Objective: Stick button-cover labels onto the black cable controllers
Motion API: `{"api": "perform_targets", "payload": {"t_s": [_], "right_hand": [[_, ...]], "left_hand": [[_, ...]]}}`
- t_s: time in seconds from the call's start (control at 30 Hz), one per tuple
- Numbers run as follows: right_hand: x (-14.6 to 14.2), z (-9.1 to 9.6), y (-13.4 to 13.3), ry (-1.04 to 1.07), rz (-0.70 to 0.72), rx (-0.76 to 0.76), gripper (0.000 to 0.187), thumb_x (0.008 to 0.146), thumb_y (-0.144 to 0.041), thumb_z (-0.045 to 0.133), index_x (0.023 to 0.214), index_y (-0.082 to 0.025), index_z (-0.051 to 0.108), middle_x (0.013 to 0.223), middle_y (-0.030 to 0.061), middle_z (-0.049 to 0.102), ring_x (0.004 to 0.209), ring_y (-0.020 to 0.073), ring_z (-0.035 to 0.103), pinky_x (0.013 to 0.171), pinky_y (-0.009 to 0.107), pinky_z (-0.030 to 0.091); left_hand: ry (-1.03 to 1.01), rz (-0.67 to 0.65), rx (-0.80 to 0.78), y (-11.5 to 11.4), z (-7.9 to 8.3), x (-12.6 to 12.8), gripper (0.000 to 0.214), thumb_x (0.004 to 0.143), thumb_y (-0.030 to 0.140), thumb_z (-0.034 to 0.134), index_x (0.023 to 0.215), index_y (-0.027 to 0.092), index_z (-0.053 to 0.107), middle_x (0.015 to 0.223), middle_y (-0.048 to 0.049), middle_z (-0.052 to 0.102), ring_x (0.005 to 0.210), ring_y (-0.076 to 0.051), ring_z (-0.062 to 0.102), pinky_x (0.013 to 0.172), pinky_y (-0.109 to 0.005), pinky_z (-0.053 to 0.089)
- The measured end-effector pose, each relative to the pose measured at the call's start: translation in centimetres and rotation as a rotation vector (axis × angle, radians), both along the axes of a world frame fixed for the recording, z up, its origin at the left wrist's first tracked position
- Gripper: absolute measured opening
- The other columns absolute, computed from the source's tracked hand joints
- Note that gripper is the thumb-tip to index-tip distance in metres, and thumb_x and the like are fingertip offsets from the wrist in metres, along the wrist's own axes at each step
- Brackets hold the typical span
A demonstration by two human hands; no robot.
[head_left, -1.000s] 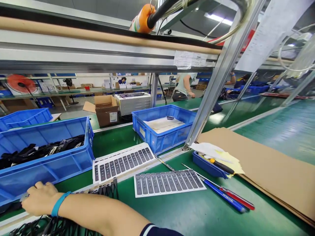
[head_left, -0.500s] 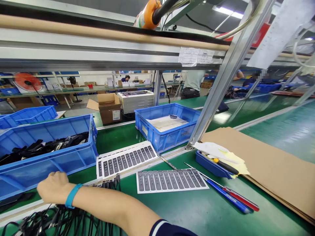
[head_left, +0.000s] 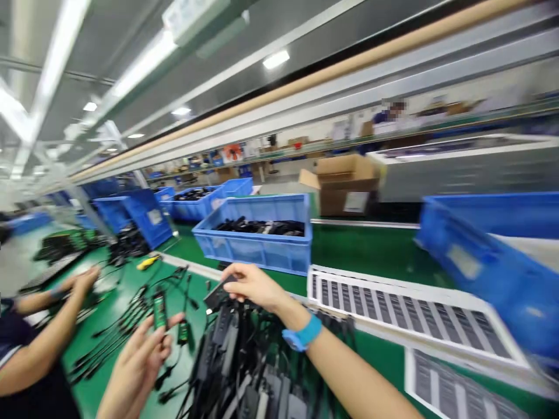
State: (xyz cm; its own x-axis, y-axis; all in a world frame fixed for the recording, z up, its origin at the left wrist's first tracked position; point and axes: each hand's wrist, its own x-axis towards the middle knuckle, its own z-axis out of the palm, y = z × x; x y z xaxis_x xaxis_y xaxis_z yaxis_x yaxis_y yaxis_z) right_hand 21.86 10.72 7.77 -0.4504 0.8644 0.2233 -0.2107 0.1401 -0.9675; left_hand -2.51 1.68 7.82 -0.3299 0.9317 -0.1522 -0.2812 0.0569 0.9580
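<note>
My right hand (head_left: 253, 284), with a blue wristband, pinches a small flat black part (head_left: 217, 295) above a heap of black cables and adapters (head_left: 244, 372). My left hand (head_left: 140, 354) is lower left, its fingers closed round a narrow green piece (head_left: 159, 308) held upright. Both hands hover over the green belt (head_left: 371, 247). A blue bin (head_left: 257, 247) of black parts stands just behind my right hand. The picture is smeared by motion.
A co-worker's arms (head_left: 65, 302) reach over cables at the far left. White sheets of dark labels (head_left: 393, 305) lie to the right, beside a blue bin (head_left: 489, 256). More blue bins (head_left: 131, 215) and a cardboard box (head_left: 345, 183) stand behind.
The view has swung sharply left. My right hand has lifted off the bin's edge and now pinches a black part. My left hand and a co-worker's arms have come into view.
</note>
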Motion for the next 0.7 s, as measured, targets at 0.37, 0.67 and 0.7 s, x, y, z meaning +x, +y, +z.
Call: {"api": "perform_targets", "payload": {"t_s": [0.37,0.67,0.7], "right_hand": [[-1.1,0.4,-2.2,0.218,0.012,-0.218,0.038,0.062,-0.026,0.074,0.094,-0.022,0.055,0.084,-0.0021,0.057,0.071,0.0139,0.062,0.063,0.027,0.053],[-2.7,-0.6,-2.8,0.244,-0.062,-0.148,0.024,0.064,-0.026,0.073,0.08,-0.018,0.056,0.069,-0.0046,0.056,0.063,0.0097,0.049,0.06,0.023,0.037],[-2.9,-0.7,-2.9,0.236,-0.049,-0.135,0.026,0.064,-0.025,0.073,0.083,-0.018,0.056,0.07,-0.0048,0.056,0.063,0.01,0.051,0.061,0.023,0.038]], "left_hand": [[0.225,-0.413,0.111,0.0,-0.3,3.8,0.048,0.067,0.031,0.082,0.109,0.013,0.066,0.107,-0.0126,0.069,0.074,-0.015,0.065,0.065,-0.023,0.052],[0.187,-0.47,0.106,-0.1,-0.9,4.5,0.051,0.069,0.03,0.081,0.114,0.014,0.064,0.111,-0.0142,0.068,0.079,-0.016,0.067,0.065,-0.022,0.052],[0.181,-0.473,0.106,-0.1,-0.9,4.5,0.052,0.068,0.03,0.081,0.115,0.014,0.064,0.11,-0.0141,0.068,0.08,-0.016,0.067,0.066,-0.022,0.052]]}}
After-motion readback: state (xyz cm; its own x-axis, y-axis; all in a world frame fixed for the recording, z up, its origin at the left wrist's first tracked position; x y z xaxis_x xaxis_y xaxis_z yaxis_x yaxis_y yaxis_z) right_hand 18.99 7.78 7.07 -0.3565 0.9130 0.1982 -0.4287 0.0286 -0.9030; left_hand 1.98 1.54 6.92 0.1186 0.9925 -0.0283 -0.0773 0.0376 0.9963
